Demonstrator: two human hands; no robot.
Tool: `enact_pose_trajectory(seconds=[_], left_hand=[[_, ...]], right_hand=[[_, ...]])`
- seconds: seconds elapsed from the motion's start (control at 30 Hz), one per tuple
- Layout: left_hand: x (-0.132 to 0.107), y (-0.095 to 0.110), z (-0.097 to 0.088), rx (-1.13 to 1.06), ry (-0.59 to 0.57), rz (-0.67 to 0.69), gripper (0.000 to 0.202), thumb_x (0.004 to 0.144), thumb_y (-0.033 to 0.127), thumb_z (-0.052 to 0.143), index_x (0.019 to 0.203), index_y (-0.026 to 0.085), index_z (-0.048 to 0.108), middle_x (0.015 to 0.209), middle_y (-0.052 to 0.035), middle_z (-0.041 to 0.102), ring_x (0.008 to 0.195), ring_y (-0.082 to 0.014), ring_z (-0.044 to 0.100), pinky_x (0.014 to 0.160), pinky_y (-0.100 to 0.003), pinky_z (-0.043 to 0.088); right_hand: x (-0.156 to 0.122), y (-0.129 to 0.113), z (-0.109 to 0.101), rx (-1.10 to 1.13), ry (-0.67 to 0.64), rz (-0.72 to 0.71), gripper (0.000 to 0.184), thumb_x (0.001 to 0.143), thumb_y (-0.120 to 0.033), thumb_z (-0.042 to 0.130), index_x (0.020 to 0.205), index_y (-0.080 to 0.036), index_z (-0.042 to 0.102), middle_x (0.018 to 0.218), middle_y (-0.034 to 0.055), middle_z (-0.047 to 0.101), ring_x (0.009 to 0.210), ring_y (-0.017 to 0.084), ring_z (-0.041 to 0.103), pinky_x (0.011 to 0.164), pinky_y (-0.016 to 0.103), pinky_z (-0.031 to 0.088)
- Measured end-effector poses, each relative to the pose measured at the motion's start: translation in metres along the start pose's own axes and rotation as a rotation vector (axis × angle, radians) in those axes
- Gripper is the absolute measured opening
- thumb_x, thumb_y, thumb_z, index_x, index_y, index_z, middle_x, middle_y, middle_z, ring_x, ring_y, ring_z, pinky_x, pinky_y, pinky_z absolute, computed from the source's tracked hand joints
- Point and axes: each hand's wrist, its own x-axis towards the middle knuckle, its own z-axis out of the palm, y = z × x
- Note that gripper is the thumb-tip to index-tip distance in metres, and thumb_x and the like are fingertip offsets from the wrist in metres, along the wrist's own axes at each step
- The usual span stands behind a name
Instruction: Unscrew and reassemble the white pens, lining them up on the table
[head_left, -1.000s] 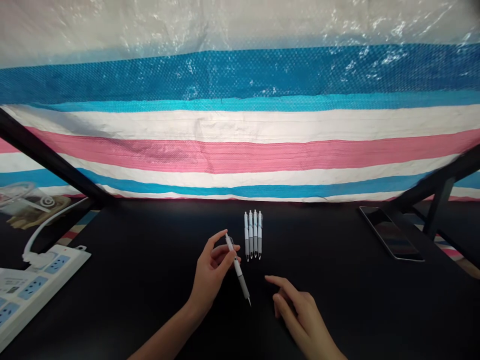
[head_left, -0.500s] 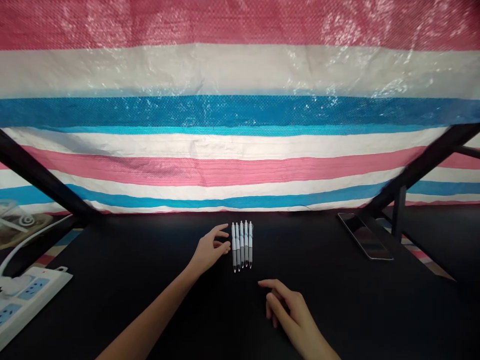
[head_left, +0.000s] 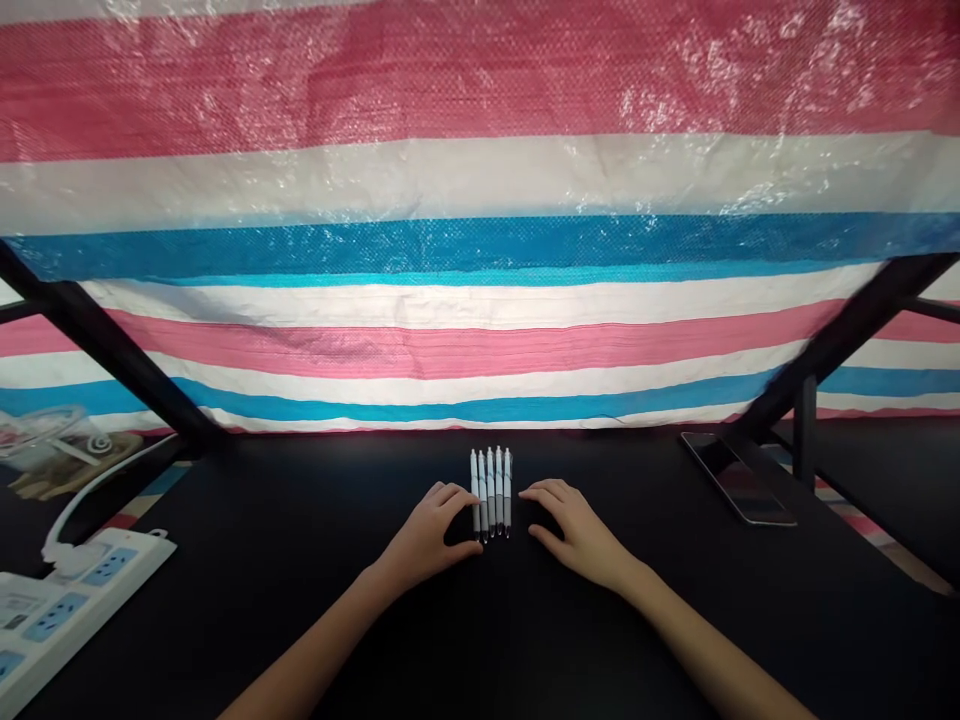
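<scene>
From the head camera, you face a black surface (head_left: 300,590) whose far edge, at 12 o'clock, meets a woven plastic tarp (head_left: 480,250). The tarp hangs like a wall, striped in red, white, blue and pink, with a glossy sheen on the upper bands. Two black frame struts cross the tarp on a slant, the left strut (head_left: 112,350) at 10 o'clock and the right strut (head_left: 840,335) at 2 o'clock. At the centre of the surface lies a row of pens (head_left: 491,490), five white and grey ones side by side and touching, with their tips towards you at 6 o'clock. Your left hand (head_left: 431,535) rests at 9 o'clock of the row, half open and arched. Its fingertips are against the outermost pen and its thumb is near the tips, with nothing gripped inside it. Your right hand (head_left: 577,530) mirrors it at 3 o'clock of the row, loosely curved and empty. Its fingers come just beside the last pen, though you cannot tell whether they touch. Well apart at 3 o'clock, a dark phone (head_left: 739,478) lies flat near the right strut. At 8 o'clock a white power strip (head_left: 67,590) sits by the surface's left edge with a white cable (head_left: 82,490) plugged in. Behind it at 9 o'clock is a clear plastic container (head_left: 45,440).
</scene>
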Motion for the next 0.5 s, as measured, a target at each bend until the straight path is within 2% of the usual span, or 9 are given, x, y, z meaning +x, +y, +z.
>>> enact_pose_trajectory(seconds=[0.2,0.5], left_hand=[[0.004,-0.002,-0.001,0.103,0.003,0.106,0.039,0.077,0.028,0.077,0.111,0.022,0.060,0.104,-0.0059,0.067,0.097,-0.0265,0.059,0.085,-0.041,0.051],[0.001,-0.010,0.004,0.141,0.054,0.128,0.036,0.077,0.031,0.077,0.107,0.021,0.059,0.108,-0.0079,0.066,0.100,-0.0267,0.059,0.084,-0.041,0.053]], right_hand=[[-0.006,0.007,0.006,-0.012,0.024,-0.022,0.038,0.088,-0.015,0.057,0.126,-0.023,0.056,0.127,0.0097,0.060,0.122,0.026,0.051,0.105,0.047,0.040],[-0.006,0.011,0.005,-0.001,0.032,-0.028,0.032,0.091,-0.017,0.055,0.123,-0.023,0.057,0.126,0.0095,0.062,0.120,0.025,0.052,0.104,0.046,0.041]])
